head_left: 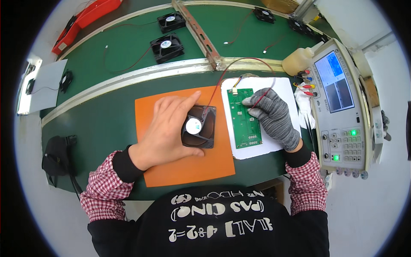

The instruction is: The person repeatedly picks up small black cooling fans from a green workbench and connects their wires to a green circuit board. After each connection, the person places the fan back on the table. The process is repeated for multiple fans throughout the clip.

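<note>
A black square cooling fan [209,131] with a white hub label lies on an orange mat [188,176]. My bare left hand [167,124] grips its left side, fingers at the far edge and thumb at the near one. From the fan a thin red cable [222,73] arcs up and over to my right hand [276,118]. That hand wears a grey glove with bare fingertips and pinches the cable's end above a green circuit board [247,128]. The cable's plug is hidden by the fingers. Under the board is a white pad [274,147]; a white connector [235,91] sits at the board's far end.
A test instrument [342,107] with a lit screen stands at the right, beside clip leads [306,88] and a yellowish bottle [297,61]. Across a metal rail [128,71] lie more fans [167,46]. A black device [59,156] sits at left, red bins [87,21] far left.
</note>
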`<control>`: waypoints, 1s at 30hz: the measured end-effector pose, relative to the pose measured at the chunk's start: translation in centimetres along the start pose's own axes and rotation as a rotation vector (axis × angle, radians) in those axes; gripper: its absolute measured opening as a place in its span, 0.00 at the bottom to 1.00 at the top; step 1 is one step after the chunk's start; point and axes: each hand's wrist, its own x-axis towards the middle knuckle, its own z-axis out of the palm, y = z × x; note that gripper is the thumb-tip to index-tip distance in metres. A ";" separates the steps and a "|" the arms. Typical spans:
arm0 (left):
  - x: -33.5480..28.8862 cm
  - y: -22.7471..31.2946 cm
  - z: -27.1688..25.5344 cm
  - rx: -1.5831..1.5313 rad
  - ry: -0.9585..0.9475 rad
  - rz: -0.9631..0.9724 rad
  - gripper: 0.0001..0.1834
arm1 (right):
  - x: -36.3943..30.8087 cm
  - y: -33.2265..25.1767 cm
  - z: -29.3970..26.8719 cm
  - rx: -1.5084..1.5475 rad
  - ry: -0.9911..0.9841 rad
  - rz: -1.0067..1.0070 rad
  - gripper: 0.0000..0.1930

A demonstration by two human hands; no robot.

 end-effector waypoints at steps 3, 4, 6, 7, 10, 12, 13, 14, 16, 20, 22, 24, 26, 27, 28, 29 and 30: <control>0.1 0.3 -0.5 0.064 0.082 0.132 0.67 | -0.4 0.4 0.2 0.079 -0.006 0.028 0.13; 0.1 0.3 -0.6 0.062 0.087 0.136 0.66 | -0.5 0.6 0.1 0.096 -0.012 0.032 0.12; -0.1 0.5 -0.8 0.057 0.096 0.145 0.65 | -0.5 0.3 0.3 0.109 -0.025 0.062 0.11; 0.0 0.5 -0.9 0.089 0.111 0.155 0.64 | -0.5 0.3 0.1 0.109 -0.026 0.079 0.11; 0.0 1.4 -1.4 0.045 0.106 0.171 0.62 | -0.7 0.4 0.2 0.102 -0.025 0.045 0.09; 0.0 2.9 -3.0 -0.174 0.022 0.195 0.63 | -1.1 1.4 0.3 0.057 0.015 -0.002 0.08; -0.3 3.9 -4.3 -0.526 -0.128 0.061 0.64 | -1.0 1.1 -0.1 0.021 0.025 -0.032 0.08; -0.4 4.5 -5.3 -0.854 -0.262 -0.078 0.62 | -0.8 1.0 -0.4 0.005 0.027 -0.078 0.08; -0.4 4.9 -5.0 -0.962 -0.339 -0.080 0.59 | -0.9 1.0 -1.2 -0.021 0.025 -0.078 0.09; -0.3 5.5 -3.3 0.190 -0.019 0.271 0.48 | -0.3 0.4 -1.9 -0.255 -0.022 -0.115 0.09; 0.9 4.9 -1.5 0.164 -0.126 0.235 0.46 | -1.3 0.9 -5.3 -0.576 0.286 -0.220 0.12; 0.9 4.2 -1.0 0.142 -0.289 0.144 0.44 | -2.8 -0.3 -9.3 -1.102 0.405 -0.120 0.16; 0.9 3.6 -1.0 0.160 -0.391 0.203 0.45 | -4.0 -2.7 -13.7 -1.514 0.533 0.037 0.19; 1.1 3.2 -0.6 0.170 -0.443 0.236 0.46 | -5.4 -2.5 -16.1 -1.730 0.540 0.122 0.16; 0.7 2.9 -1.1 0.110 -0.493 0.205 0.46 | -6.9 -1.4 -18.5 -1.942 0.485 0.214 0.13; 0.2 2.4 -0.6 0.105 -0.478 0.247 0.47 | -8.5 0.9 -20.5 -2.096 0.403 0.290 0.11; 0.9 2.4 -1.6 0.042 -0.537 0.235 0.48 | -10.2 2.0 -22.5 -2.247 0.285 0.392 0.10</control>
